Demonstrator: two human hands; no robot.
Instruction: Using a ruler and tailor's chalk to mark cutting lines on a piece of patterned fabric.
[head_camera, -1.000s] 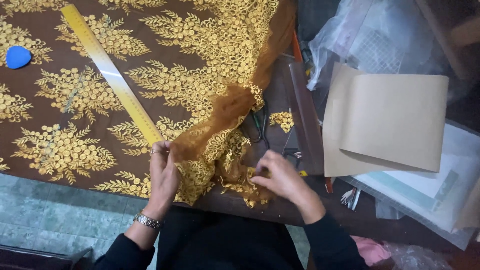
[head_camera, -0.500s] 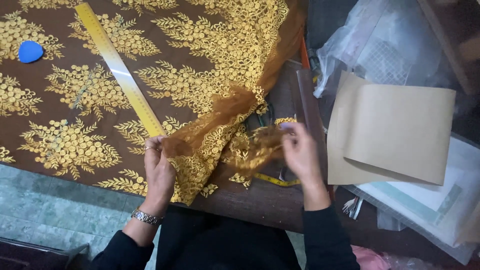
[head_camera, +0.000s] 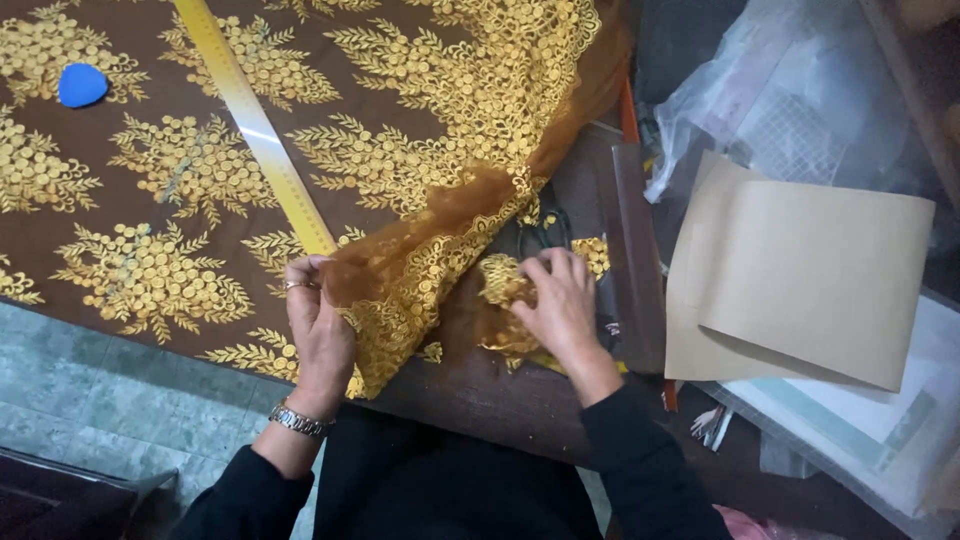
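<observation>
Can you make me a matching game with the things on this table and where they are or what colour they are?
Things:
1. chalk piece
2. ruler
3. paper sheets
4. left hand

Descriptions:
A. tan, lying at the right of the table
B. blue, lying on the lace fabric at far left
C. pinching the folded edge of the lace
D. long and yellow, lying slantwise across the lace

Pairs: 1-B, 2-D, 3-A, 4-C
</observation>
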